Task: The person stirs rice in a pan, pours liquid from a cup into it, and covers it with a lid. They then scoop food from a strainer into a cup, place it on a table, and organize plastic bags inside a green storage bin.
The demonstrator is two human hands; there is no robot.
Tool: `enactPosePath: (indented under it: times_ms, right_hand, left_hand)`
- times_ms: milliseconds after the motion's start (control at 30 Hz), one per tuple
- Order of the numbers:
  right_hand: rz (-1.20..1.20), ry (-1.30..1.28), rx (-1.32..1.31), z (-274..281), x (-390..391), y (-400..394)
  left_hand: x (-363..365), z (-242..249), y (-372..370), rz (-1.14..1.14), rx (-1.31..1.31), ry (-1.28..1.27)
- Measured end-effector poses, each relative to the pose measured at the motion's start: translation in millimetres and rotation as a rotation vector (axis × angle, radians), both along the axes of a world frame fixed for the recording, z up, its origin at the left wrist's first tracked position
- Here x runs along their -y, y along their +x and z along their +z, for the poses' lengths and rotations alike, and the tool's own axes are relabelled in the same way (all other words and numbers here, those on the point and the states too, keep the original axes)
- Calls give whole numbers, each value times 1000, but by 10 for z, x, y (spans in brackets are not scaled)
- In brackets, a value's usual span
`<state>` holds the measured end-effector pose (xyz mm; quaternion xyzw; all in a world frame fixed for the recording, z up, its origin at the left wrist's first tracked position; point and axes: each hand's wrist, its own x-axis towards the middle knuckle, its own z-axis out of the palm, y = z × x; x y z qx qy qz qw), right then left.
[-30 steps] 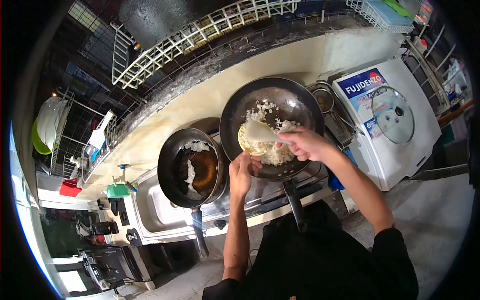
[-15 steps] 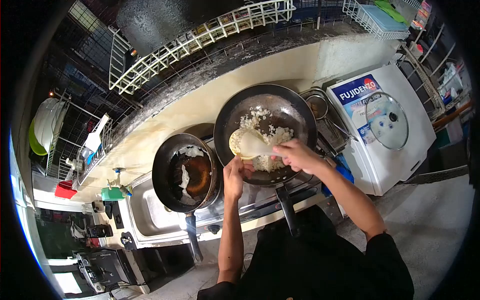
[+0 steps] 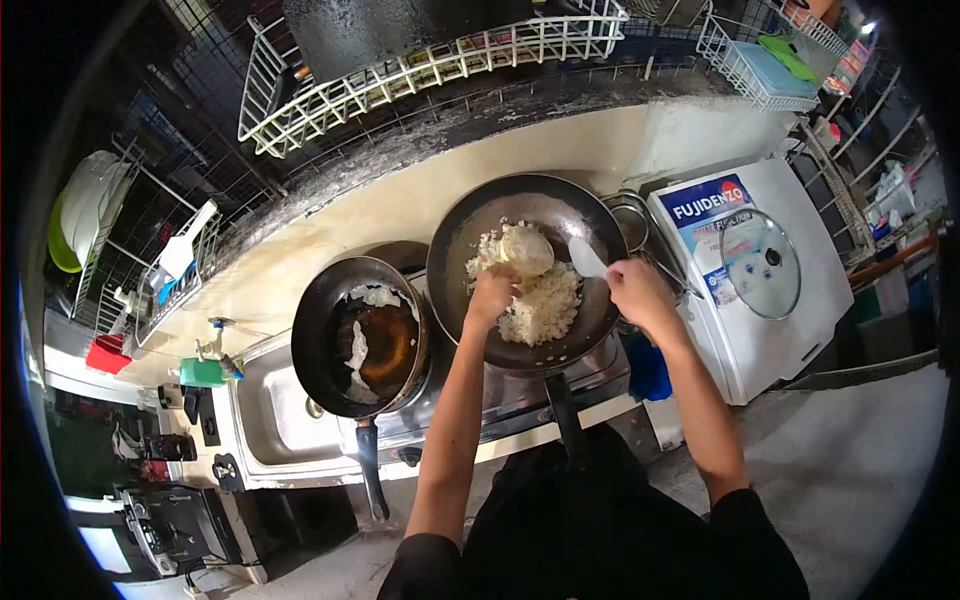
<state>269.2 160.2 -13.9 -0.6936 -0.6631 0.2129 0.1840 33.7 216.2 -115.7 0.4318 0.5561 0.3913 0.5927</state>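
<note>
My left hand [image 3: 494,296] is closed on a small pale yellow bowl [image 3: 527,250], held tilted low over a dark wok [image 3: 590,215]. White cooked rice [image 3: 540,308] lies in a heap in the wok, below and around the bowl. In my right hand [image 3: 643,293] is a white rice paddle [image 3: 586,259], gripped by its handle at the wok's right side. The paddle's blade points up and left, apart from the bowl. My left fingertips are partly hidden behind the hand.
Left of the wok sits a frying pan [image 3: 310,345] with whitish scraps and brown residue, beside a steel sink [image 3: 275,410]. To the right are a strainer [image 3: 632,215] and a white appliance [image 3: 790,345] with a glass lid [image 3: 760,265] on top. Wire racks [image 3: 430,75] hang above.
The paddle has moved out of the bowl to the right with my right hand. My left hand has tipped the bowl and moved it slightly up and right; more rice lies in the wok.
</note>
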Motion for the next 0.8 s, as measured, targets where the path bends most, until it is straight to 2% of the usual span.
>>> enactPosePath:
  times_ms: [67,100,200,267,300,333,400,467,533,567,600,667,700,733,767,800]
  right_hand:
    - [-46,45,5,92,272,-57]
    - [-59,40,9,95,399,-88]
    - [59,-31,168,46,701,-186]
    - [99,-46,223,-69,772,-271]
    - [155,-67,246,-74,779,-284]
    - [139,-78,242,-64,827,-287]
    - [60,111,192,33,955,-228]
    - [-76,106,89,108,1258,-40]
    - [-324,143,-281,103,1764,180]
    - [-459,-50,-419,168,2057,265]
    - [-548,-36,-396,28,2400,330]
    - [-641,-48,-346,-499,3180,365]
    - [-685,-160,-258,-802,3622,300]
    - [-672,-425,-250,-807,3981,243]
    - [-701,-542,-188,-1209,4409,73]
    - [-782,-674,-238,-1272,4779,-92]
  left_hand:
    - [-52,-54,-65,-100,-191,148]
    - [-24,119,-30,-19,-96,-2]
    - [-9,94,-39,45,-191,42]
    - [-53,-195,-67,166,-563,199]
    - [-6,-205,-84,189,-634,268]
    - [44,-133,-98,210,-706,342]
    - [182,130,-123,237,-785,304]
    - [513,760,-10,161,-829,432]
    - [1016,1632,418,-178,-742,380]
    - [1309,1785,637,-355,-637,439]
    - [1623,1872,859,-546,-518,494]
    - [2299,1958,1289,-1107,-408,358]
    - [2626,1809,1463,-1377,-341,398]
    - [2951,1622,1604,-1651,-275,432]
    - [3282,1541,1690,-1814,-297,458]
    - [3596,1476,1727,-1974,-323,494]
